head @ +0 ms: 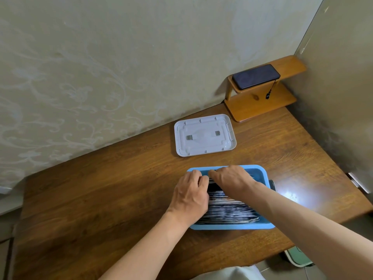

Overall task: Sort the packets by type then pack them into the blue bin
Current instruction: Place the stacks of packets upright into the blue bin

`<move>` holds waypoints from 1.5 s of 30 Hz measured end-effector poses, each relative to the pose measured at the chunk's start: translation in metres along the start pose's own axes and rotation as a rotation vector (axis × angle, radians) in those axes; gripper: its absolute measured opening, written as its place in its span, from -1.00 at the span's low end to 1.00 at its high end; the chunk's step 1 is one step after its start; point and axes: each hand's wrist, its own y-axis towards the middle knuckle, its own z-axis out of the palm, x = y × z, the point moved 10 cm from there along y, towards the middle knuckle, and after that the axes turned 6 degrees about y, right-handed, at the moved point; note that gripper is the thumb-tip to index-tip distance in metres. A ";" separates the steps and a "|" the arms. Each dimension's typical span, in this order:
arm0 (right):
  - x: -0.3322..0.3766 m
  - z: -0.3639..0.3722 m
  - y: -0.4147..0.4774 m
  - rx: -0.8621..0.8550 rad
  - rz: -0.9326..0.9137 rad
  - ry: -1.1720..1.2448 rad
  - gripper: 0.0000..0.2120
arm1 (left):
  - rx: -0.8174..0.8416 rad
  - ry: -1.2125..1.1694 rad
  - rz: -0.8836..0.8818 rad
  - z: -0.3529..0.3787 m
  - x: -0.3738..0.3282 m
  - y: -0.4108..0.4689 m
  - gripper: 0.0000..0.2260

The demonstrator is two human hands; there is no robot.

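— Where are the dark flat packets (228, 211)?
— Stacked in your rectangular blue plastic bin (232, 226), near side of the brown wooden table (101, 199). Your left hand (190, 196) and right hand (232, 182) curl round the far ones.

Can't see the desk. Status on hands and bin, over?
Left hand and right hand gripping packets in blue bin. Bin mostly full. White lid off, lying behind it.

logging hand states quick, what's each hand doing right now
Left hand: fingers curled on the packets in the blue bin.
Right hand: fingers curled on the same packets.
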 end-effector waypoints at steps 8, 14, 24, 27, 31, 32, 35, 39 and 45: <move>-0.020 -0.006 -0.037 -0.487 -0.009 0.084 -0.73 | -0.001 0.047 0.098 0.002 -0.005 0.008 -0.68; -0.043 0.007 -0.046 -0.407 0.131 0.098 -0.70 | 0.041 0.024 0.121 0.008 -0.008 0.016 -0.65; -0.036 0.013 -0.017 -0.124 0.234 -0.013 -0.82 | 0.324 0.155 -0.024 0.034 0.004 0.024 -0.85; -0.040 0.012 -0.014 -0.054 0.285 -0.010 -0.78 | 0.390 0.170 -0.048 0.037 0.004 0.030 -0.86; -0.040 0.005 -0.012 -0.035 0.287 -0.002 -0.76 | 0.462 0.182 -0.067 0.037 0.007 0.040 -0.88; -0.042 0.005 -0.012 -0.025 0.290 0.013 -0.77 | 0.476 0.171 -0.076 0.038 0.007 0.041 -0.87; -0.041 0.006 -0.017 -0.159 0.271 0.103 -0.87 | 0.385 0.155 -0.032 0.036 -0.002 0.034 -0.88; -0.033 0.023 -0.043 -0.537 0.207 0.253 -0.75 | 0.269 0.025 0.039 0.052 -0.020 0.007 -0.66; -0.025 0.067 -0.055 -0.392 0.303 0.160 -0.35 | 0.539 0.070 0.080 0.076 -0.034 -0.017 -0.39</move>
